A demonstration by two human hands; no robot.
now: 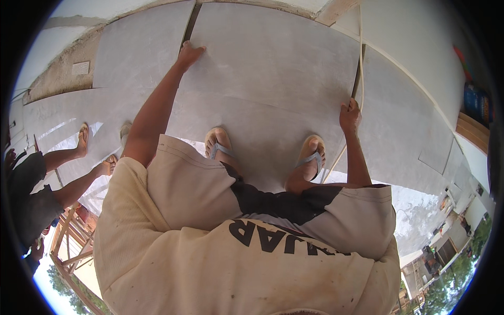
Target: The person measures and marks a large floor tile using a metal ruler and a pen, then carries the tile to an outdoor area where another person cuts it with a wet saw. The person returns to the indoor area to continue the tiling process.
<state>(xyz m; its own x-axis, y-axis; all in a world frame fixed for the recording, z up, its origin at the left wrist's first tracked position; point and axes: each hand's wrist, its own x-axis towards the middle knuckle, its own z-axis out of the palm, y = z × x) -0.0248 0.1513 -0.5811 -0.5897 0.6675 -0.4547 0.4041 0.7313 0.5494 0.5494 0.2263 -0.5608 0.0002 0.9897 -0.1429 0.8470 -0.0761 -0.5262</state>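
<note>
I stand in sandals on a large grey slab with dark gaps along both sides. At its upper left edge, my left hand has its fingers curled into the gap, gripping the slab. My right hand is closed at the right edge, lower down, its fingers over that edge by the gap. A pale thin cord runs down past my right hand. Adjoining grey slabs lie on either side.
Another person's bare legs and sandalled feet are at the left. A rough strip with a small pale square borders the upper left slabs. At the right are a wall base, blue items and a wooden piece. Wooden framework shows lower left.
</note>
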